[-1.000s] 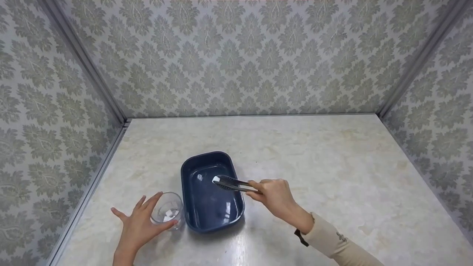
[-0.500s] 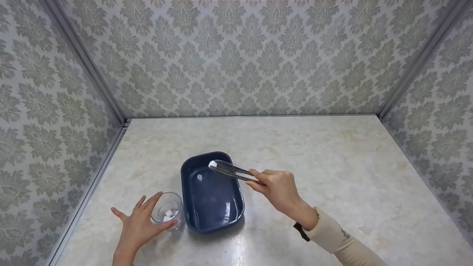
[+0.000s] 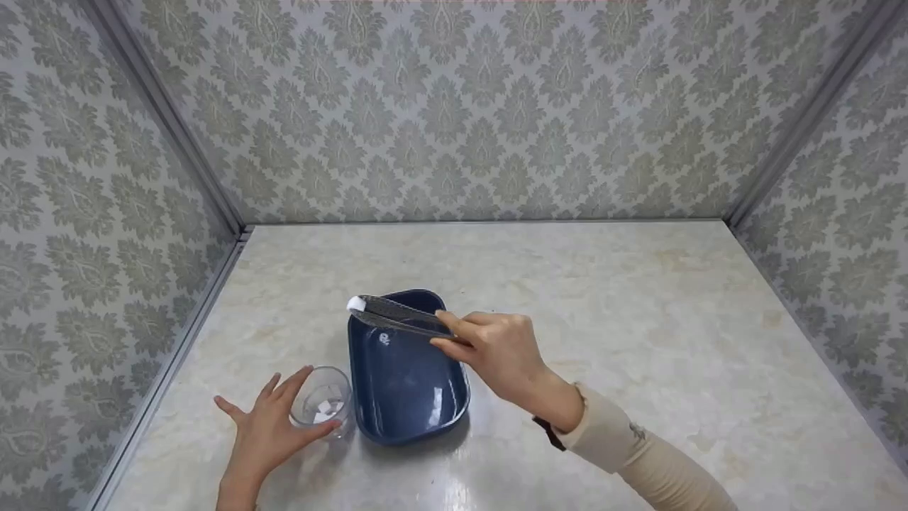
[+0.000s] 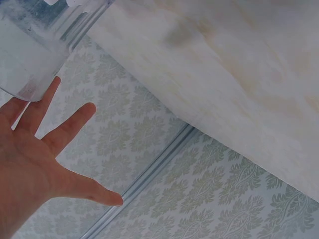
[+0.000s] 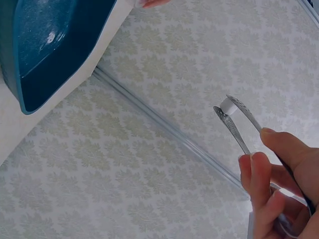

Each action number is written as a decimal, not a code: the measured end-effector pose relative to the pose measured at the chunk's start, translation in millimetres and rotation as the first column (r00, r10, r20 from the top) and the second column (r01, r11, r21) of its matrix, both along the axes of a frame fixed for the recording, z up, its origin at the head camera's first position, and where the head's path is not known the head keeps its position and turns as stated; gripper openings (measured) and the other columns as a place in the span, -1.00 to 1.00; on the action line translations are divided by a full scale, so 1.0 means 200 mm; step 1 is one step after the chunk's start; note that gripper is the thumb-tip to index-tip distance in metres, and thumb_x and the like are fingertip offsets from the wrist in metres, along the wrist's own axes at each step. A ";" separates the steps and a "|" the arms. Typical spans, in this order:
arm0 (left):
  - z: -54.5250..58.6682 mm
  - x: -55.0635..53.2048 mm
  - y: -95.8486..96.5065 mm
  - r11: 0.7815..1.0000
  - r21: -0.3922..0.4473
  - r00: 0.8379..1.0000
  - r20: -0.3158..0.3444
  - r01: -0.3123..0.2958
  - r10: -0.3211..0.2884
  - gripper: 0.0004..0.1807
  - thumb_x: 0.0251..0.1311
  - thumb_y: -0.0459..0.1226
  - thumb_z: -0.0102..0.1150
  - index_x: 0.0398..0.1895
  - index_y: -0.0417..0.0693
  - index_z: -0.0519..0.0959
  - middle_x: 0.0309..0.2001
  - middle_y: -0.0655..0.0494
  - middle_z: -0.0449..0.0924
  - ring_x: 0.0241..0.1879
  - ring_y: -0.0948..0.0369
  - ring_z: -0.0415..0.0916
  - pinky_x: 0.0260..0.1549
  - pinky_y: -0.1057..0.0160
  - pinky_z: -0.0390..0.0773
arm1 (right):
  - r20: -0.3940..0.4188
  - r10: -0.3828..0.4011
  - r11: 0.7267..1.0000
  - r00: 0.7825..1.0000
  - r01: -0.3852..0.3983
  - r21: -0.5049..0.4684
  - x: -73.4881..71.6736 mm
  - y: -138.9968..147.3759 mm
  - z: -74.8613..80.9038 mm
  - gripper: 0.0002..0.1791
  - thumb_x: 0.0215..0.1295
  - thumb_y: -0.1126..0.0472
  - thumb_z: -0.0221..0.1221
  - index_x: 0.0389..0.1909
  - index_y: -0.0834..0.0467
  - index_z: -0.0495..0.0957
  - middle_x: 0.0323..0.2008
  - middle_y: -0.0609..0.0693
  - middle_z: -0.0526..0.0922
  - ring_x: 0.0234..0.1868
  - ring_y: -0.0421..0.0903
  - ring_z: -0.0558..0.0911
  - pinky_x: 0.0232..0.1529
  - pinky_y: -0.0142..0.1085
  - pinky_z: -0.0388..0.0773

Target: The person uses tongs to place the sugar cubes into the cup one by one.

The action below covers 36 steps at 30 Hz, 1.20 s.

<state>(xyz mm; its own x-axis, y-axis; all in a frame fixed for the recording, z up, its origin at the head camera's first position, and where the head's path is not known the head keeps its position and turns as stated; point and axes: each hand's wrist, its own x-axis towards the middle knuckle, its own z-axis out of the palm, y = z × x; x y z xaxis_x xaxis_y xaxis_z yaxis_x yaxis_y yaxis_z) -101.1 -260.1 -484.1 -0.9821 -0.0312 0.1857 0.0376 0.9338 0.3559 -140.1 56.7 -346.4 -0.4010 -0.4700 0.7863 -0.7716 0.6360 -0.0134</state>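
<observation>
In the head view my left hand [image 3: 264, 433] holds a clear drinking glass [image 3: 330, 390] at its side, thumb and forefinger on its wall, other fingers spread. White cubes [image 3: 326, 409] lie in the glass. My right hand [image 3: 496, 351] grips metal tongs [image 3: 401, 317] between thumb and fingers. A small white cube [image 3: 356, 304] is pinched at the tongs' tips, over the far left rim of a dark blue rectangular dish [image 3: 408, 390]. In the right wrist view the cube [image 5: 229, 106] sits between both tong tips. The left wrist view shows part of the glass [image 4: 35, 55].
The dish stands just right of the glass on a pale marbled table [image 3: 603, 298]. Patterned wall panels [image 3: 454, 106] enclose the table at the back and both sides. Metal strips run along the wall corners.
My right hand has carried the tongs and cube up and to the left, from above the middle of the dish to its far left rim. The left hand and glass have stayed put.
</observation>
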 end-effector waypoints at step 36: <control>0.01 -0.01 0.00 1.000 -0.027 0.999 0.038 -0.006 0.007 0.08 -0.49 0.45 0.14 0.20 0.09 0.32 0.11 -0.09 0.45 0.24 -0.23 0.13 -0.15 -0.35 -0.89 | 0.052 0.013 0.936 0.999 -0.030 0.352 0.02 -0.34 -0.15 -0.67 0.15 -0.16 0.05 -0.26 -0.07 0.63 -0.69 -0.20 0.54 -0.78 -0.27 0.40 -0.80 -0.42 0.21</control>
